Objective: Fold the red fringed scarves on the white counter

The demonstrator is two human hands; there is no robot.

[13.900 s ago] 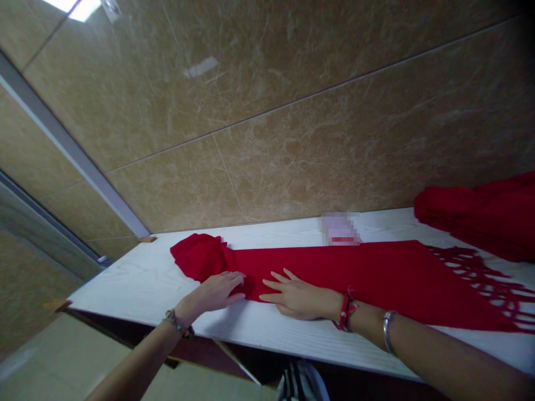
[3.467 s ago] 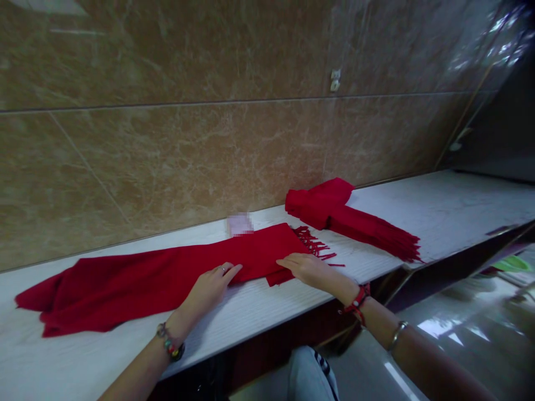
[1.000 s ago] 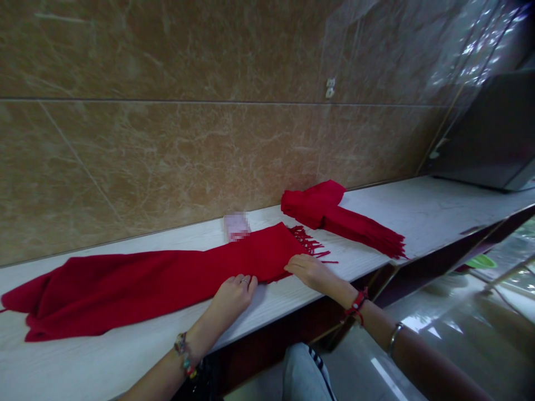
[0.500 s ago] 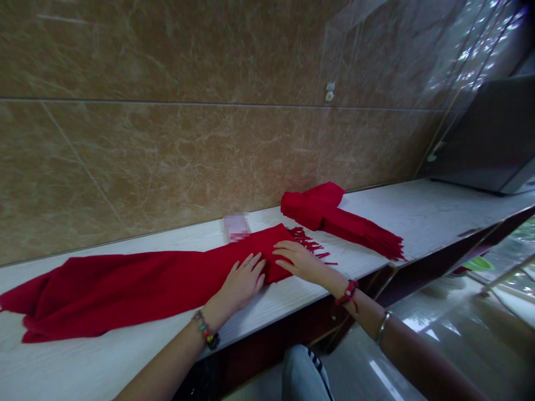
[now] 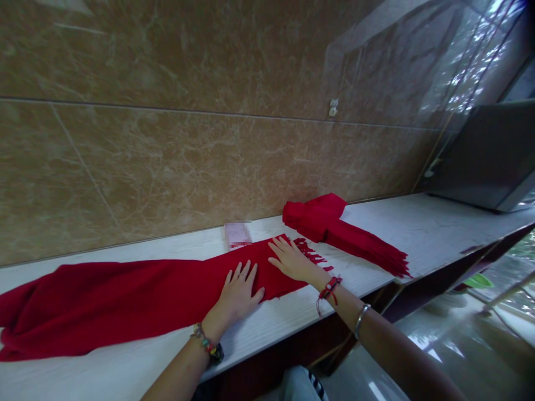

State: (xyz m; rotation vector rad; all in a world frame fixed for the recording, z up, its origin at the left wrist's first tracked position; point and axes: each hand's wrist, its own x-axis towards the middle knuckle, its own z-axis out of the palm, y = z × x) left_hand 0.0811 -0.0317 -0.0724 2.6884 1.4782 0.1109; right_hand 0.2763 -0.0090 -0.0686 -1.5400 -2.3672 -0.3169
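A long red scarf (image 5: 125, 298) lies stretched along the white wooden shelf (image 5: 426, 223), its fringed end (image 5: 311, 253) to the right. My left hand (image 5: 239, 289) lies flat on the scarf with fingers spread, open. My right hand (image 5: 288, 259) also rests flat and open on the scarf, just left of the fringe. Both wrists wear bracelets. The scarf's left end is bunched at the frame edge.
A second red scarf (image 5: 334, 225), folded, lies on the shelf to the right by the marble wall (image 5: 188, 150). A small blurred tag or card (image 5: 237, 235) sits behind the scarf. A dark grey box (image 5: 485, 156) stands at far right. Glossy floor lies below.
Both hands have slid further onto the scarf, away from its near edge toward the wall, and now lie flatter with fingers spread. The scarf stays in place.
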